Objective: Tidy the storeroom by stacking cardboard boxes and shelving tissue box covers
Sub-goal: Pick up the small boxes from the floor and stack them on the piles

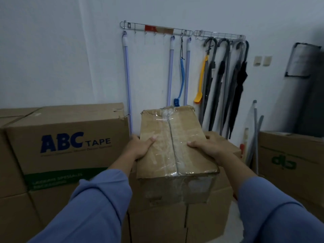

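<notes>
I have a taped cardboard box [172, 142] gripped from both sides, in the middle of the view. My left hand [140, 146] clasps its left edge, thumb lying on the top face. My right hand [209, 146] clasps the right edge the same way. The box sits above a lower cardboard box [219, 195]; I cannot tell whether it rests on it. To the left stands a taller ABC TAPE carton [70, 139]. On the far wall, umbrellas [226, 88] hang from a hook rail [157, 29].
</notes>
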